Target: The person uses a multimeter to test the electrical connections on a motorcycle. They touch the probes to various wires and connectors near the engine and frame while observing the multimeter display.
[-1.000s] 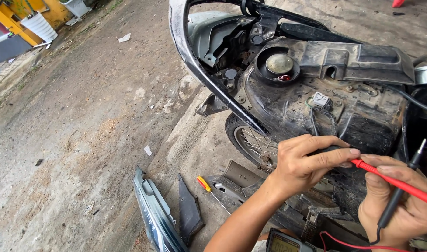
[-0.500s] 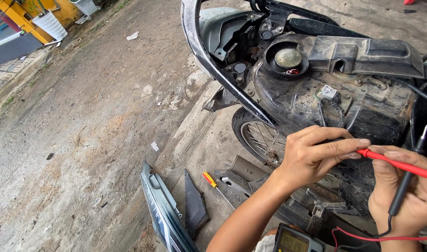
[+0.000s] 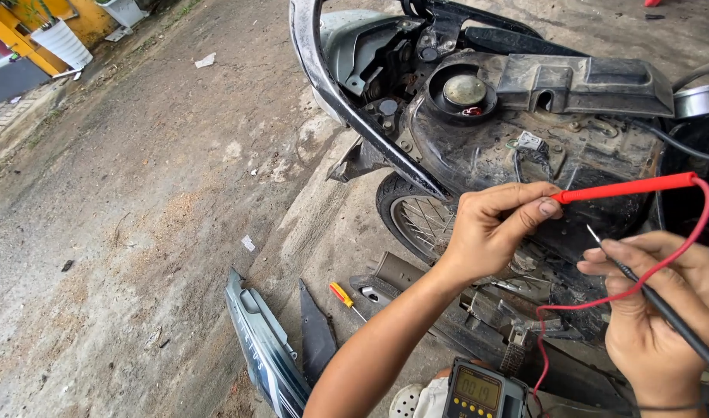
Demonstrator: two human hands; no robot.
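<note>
The left hand (image 3: pixel 490 232) pinches the red probe (image 3: pixel 625 186); the right hand (image 3: pixel 664 310) grips the black probe (image 3: pixel 656 298). Both hover by the stripped motorbike (image 3: pixel 525 147), seemingly touching no contact. The multimeter (image 3: pixel 484 391) is on.

Left hand (image 3: pixel 490 232) pinches the red probe (image 3: pixel 625 187); right hand (image 3: pixel 660 310) holds the black probe (image 3: pixel 656 302). Meter (image 3: pixel 482 391) sits below them, scooter (image 3: pixel 525 131) beyond.
</note>
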